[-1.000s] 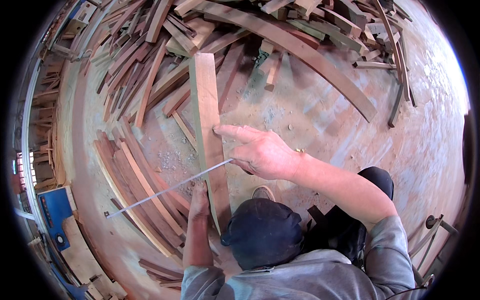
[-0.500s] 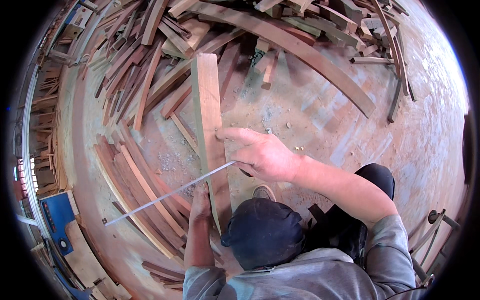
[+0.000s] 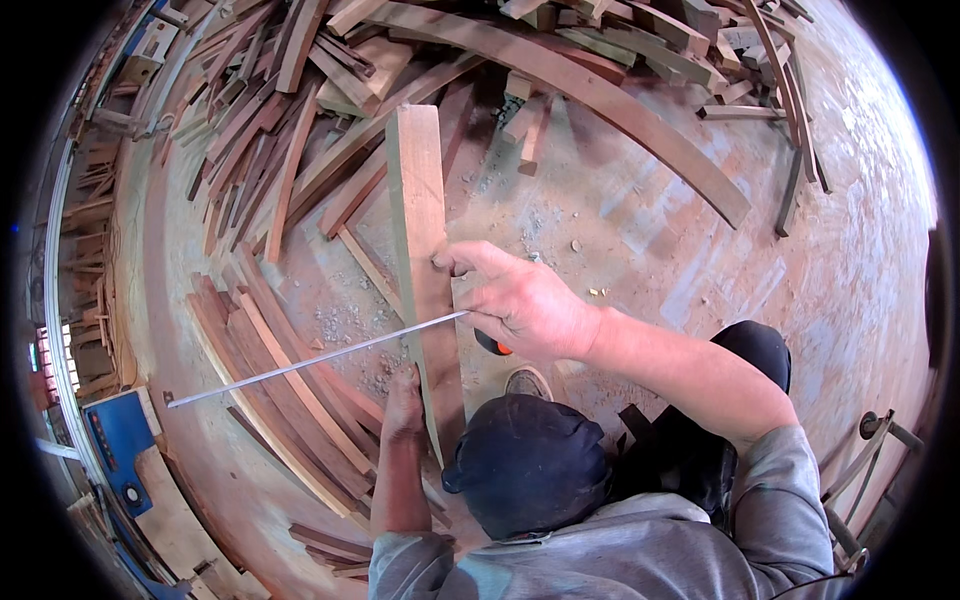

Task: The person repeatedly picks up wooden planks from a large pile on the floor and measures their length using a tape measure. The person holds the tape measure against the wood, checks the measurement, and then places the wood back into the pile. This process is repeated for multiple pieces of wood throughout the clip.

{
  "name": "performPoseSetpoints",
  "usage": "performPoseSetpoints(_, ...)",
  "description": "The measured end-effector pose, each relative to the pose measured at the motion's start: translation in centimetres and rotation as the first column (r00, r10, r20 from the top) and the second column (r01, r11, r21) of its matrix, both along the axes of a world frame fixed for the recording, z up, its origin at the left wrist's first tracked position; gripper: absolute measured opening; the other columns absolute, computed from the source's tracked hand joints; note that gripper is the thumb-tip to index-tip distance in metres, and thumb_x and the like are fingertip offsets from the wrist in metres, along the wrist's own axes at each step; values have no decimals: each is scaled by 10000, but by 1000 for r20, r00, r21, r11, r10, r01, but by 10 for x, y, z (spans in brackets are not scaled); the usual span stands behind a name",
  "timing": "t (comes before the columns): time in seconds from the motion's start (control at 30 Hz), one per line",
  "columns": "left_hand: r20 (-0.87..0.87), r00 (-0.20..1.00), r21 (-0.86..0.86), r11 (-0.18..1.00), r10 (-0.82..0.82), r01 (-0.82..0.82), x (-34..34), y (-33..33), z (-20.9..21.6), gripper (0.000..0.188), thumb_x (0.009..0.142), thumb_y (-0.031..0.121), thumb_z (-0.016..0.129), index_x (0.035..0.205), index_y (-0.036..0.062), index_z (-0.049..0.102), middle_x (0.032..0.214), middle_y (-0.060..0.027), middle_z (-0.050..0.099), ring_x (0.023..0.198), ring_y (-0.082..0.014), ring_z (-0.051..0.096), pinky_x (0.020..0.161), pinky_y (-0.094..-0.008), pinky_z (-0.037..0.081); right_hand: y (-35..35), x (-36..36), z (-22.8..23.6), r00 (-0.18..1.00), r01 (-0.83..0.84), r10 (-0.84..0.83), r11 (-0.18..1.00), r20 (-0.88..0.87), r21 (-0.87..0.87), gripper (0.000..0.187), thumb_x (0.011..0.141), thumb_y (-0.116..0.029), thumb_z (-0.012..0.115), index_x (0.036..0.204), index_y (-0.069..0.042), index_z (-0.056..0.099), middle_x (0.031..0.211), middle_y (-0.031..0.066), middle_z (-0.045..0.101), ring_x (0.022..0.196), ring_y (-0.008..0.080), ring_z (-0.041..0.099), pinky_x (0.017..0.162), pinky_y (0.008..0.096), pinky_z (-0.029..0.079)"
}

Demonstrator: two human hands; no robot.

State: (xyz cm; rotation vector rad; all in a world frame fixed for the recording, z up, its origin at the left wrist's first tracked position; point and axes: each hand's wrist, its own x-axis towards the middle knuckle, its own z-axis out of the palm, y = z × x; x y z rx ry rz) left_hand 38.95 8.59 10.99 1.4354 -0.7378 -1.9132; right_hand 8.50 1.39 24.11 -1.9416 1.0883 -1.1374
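My right hand [image 3: 535, 308] is closed around a tape measure, whose dark and orange case [image 3: 496, 343] shows partly below the palm. Its metal blade [image 3: 310, 361] sticks out far to the left, crossing the wooden beam, its free end in the air over the boards. One fingertip of this hand touches the beam's right edge. The thick, slightly tapered wooden beam [image 3: 425, 210] points away from me, its near end hidden beside my dark cap [image 3: 530, 465]. Low on the beam's left side, my left hand [image 3: 404, 402] grips it, with some fingers hidden.
Curved wooden boards [image 3: 300, 380] lie on the floor at left. Across the far side spreads a large pile of wood offcuts [image 3: 270, 130], with a long curved plank [image 3: 600, 100] among them. A blue machine [image 3: 120, 450] stands at the left edge. Debris litters the concrete floor [image 3: 640, 270].
The tape blade's free end has swung left and farther from me. My right hand has shifted slightly, its extended finger now more bent, and the orange part of the case has come into sight.
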Motion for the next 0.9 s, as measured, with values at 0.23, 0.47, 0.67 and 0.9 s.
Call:
performPoseSetpoints(0.23, -25, 997, 9, 998, -67, 67, -9, -3, 8, 762, 871, 735, 492, 1030, -1, 607, 817, -103, 621, 666, -210, 608, 568, -339, 504, -2, -9, 7, 999, -40, 41, 996, -19, 75, 82, 782, -18, 687, 863, -32, 687, 1162, 125, 572, 1007, 282, 633, 837, 353, 548)
performPoseSetpoints(0.47, 9, 985, -72, 982, -172, 172, 9, 3, -16, 700, 903, 696, 490, 1025, 17, 609, 816, -88, 622, 680, -202, 613, 577, -337, 508, 0, -12, 8, 996, -46, 45, 999, -74, -9, 91, 774, -29, 698, 856, -53, 667, 1036, 74, 568, 862, 240, 642, 689, 340, 553)
performPoseSetpoints(0.67, -103, 994, 107, 994, 29, -18, -47, -12, 47, 652, 918, 661, 498, 1091, 41, 606, 841, -74, 647, 684, -208, 631, 583, -335, 527, 24, -3, -3, 985, -154, 155, 988, -71, 23, 74, 831, -145, 655, 833, -74, 636, 1020, 49, 547, 832, 244, 625, 637, 367, 535)
performPoseSetpoints(0.9, -73, 997, 85, 996, -8, 14, -41, -12, 48, 709, 868, 690, 557, 1156, 42, 587, 819, -70, 643, 666, -189, 630, 548, -326, 525, 25, -6, 0, 992, -95, 99, 994, -81, 60, 89, 799, -108, 680, 884, -82, 683, 1208, 72, 551, 899, 269, 660, 698, 372, 572)
